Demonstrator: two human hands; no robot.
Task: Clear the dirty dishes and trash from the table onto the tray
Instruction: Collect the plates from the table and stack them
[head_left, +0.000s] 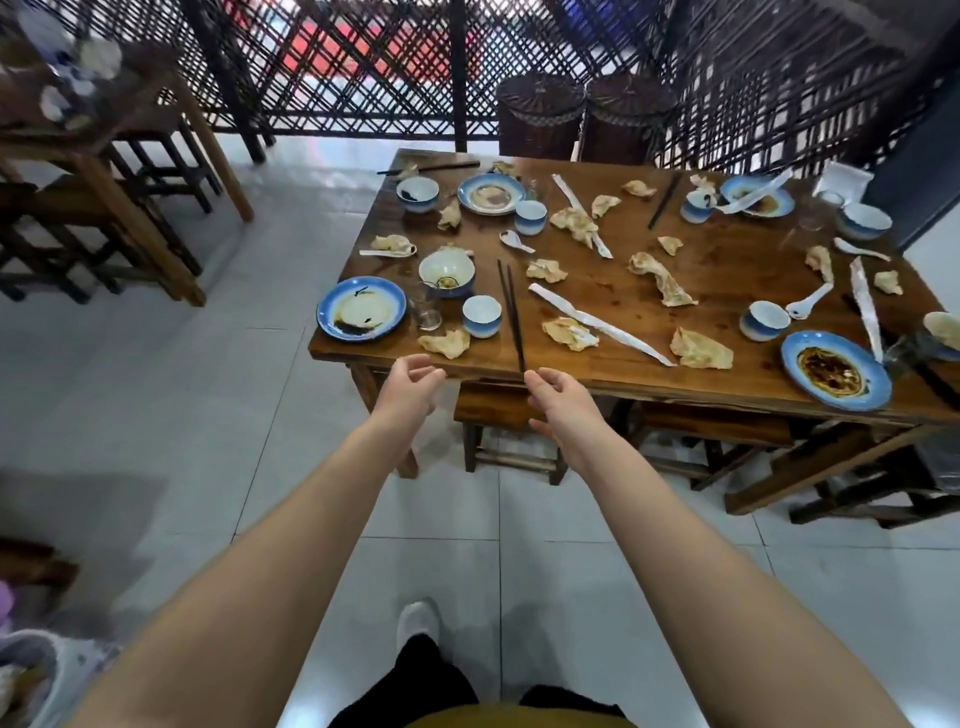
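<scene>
A wooden table (727, 260) holds dirty dishes and trash. On it are blue-rimmed plates (361, 309), bowls (447, 270), small cups (482, 315), white spoons (517, 240), dark chopsticks (511, 312), several crumpled napkins (445, 343) and long paper wrappers (597, 322). My left hand (410, 384) reaches toward the near table edge with loosely curled fingers, holding nothing. My right hand (558, 397) hovers just below the near end of the chopsticks, fingers loosely curled and empty. No tray is in view.
Wooden stools (511, 431) stand under the table's near edge. Another wooden table (78, 140) with stools is at far left. Two wicker bins (540, 114) stand against the lattice screen behind. A pale bin (26, 675) sits at bottom left.
</scene>
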